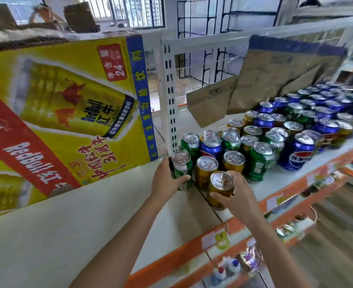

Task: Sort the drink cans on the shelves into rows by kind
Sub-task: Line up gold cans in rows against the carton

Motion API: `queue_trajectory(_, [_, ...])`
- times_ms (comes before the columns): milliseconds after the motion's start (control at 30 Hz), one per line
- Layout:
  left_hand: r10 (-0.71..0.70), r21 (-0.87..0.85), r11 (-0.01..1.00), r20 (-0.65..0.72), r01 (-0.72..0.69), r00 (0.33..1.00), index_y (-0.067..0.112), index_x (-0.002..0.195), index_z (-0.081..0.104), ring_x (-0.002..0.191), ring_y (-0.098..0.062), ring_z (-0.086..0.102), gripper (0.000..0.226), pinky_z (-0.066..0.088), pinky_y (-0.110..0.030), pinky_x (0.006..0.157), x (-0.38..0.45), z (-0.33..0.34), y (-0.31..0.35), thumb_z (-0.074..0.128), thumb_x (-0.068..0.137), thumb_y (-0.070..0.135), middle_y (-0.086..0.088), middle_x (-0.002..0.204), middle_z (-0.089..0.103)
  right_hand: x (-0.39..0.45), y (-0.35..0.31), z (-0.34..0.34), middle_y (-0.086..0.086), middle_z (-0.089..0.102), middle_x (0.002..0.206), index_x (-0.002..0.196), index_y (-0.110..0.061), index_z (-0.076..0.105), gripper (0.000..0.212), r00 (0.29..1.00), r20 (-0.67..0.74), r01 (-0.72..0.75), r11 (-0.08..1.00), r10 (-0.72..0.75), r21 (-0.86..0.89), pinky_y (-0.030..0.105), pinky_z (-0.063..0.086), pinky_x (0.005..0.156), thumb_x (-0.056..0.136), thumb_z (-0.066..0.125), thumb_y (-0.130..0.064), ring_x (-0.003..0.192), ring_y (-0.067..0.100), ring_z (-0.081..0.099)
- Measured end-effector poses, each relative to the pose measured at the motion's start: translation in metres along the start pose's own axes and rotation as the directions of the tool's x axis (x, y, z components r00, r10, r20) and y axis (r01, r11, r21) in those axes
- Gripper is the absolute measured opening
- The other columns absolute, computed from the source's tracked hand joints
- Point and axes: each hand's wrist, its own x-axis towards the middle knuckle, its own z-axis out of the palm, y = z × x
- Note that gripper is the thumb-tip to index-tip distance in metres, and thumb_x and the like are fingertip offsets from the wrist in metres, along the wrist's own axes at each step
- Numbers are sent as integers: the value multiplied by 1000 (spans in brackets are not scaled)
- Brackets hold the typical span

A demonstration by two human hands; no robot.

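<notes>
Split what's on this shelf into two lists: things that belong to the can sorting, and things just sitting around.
Part of the job:
- green can, held by the left hand
- gold can, held by the right hand
- gold cans at the front
- Pepsi can
- mixed cans behind
- shelf

Just lying about:
- Red Bull carton
- cardboard sheets
- bottles on the lower shelf

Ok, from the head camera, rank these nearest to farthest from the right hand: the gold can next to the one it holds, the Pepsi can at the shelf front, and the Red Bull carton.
Measured from the right hand:
1. gold can, just left of it and behind.
2. Pepsi can, right of it, at the shelf's front.
3. Red Bull carton, far left, beyond the left hand.
</notes>
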Motion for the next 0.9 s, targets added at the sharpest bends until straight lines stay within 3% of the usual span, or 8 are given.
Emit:
queue_trajectory(133, [5, 47, 999, -18, -4, 1000, 15, 129, 45, 117, -24, 52, 69, 42, -30, 91, 5, 11, 0, 80, 72, 30, -6, 128, 56, 8, 1, -8, 3, 38, 128, 130, -15, 40, 69, 999, 49, 26, 996, -21, -87, 30, 41, 88, 75, 76, -35, 115, 23, 46])
queue_trajectory(200, [-4, 144, 990, 4, 3, 1000, 16, 133, 39, 117, -26, 53, 69, 45, -35, 92, 2, 11, -2, 74, 77, 35, -7, 131, 52, 6, -2, -10, 6, 37, 132, 135, -12, 37, 75, 998, 45, 45, 973, -36, -225, 33, 38, 97, 76, 74, -40, 121, 26, 39])
queue_trajectory(333, [-17, 430, 903, 82, -20, 996, 17, 135, 37, 113, -25, 54, 56, 47, -39, 89, -16, -8, -10, 57, 89, 41, -7, 129, 50, 0, -20, -4, 9, 51, 122, 123, -9, 52, 62, 961, -25, 231, 848, -276, -476, 43, 44, 91, 73, 76, -37, 113, 31, 47])
queue_trajectory(467, [5, 524, 849, 127, -71, 992, 22, 134, 40, 116, -19, 53, 46, 46, -33, 88, -43, -44, -28, 49, 93, 40, -2, 129, 52, -3, -52, 19, 6, 61, 107, 100, -9, 64, 39, 877, 46, 454, 796, -478, -401, 38, 53, 77, 68, 81, -21, 99, 28, 60])
queue_trajectory(533, [-24, 572, 819, 102, -39, 995, 23, 134, 40, 116, -18, 53, 46, 45, -31, 87, -57, -65, -37, 47, 94, 43, 0, 127, 52, -5, -69, 35, 4, 59, 110, 102, -9, 64, 27, 849, 147, 524, 777, -507, -350, 36, 54, 80, 79, 71, -19, 104, 25, 57])
queue_trajectory(633, [-122, 606, 791, 15, 88, 992, 23, 131, 42, 116, -17, 52, 44, 45, -31, 88, -87, -107, -62, 47, 93, 44, 0, 125, 52, -13, -95, 73, -2, 56, 119, 117, -16, 58, 29, 796, 308, 592, 776, -521, -218, 33, 49, 84, 90, 57, -26, 112, 18, 53])
queue_trajectory(733, [-256, 591, 760, -110, 270, 961, 22, 128, 45, 114, -18, 53, 42, 46, -34, 90, -126, -155, -92, 50, 92, 44, 0, 122, 53, -26, -129, 118, -7, 53, 124, 124, -20, 54, 32, 674, 485, 675, 732, -557, -98, 27, 42, 92, 93, 52, -28, 115, 12, 51])
queue_trajectory(900, [-435, 448, 697, -357, 560, 827, 20, 128, 48, 109, -21, 56, 43, 48, -35, 88, -201, -229, -131, 54, 91, 40, -2, 120, 56, -60, -187, 188, -6, 51, 125, 126, -20, 51, 33, 422, 645, 786, 612, -637, 90, 22, 37, 92, 94, 50, -27, 115, 9, 48])
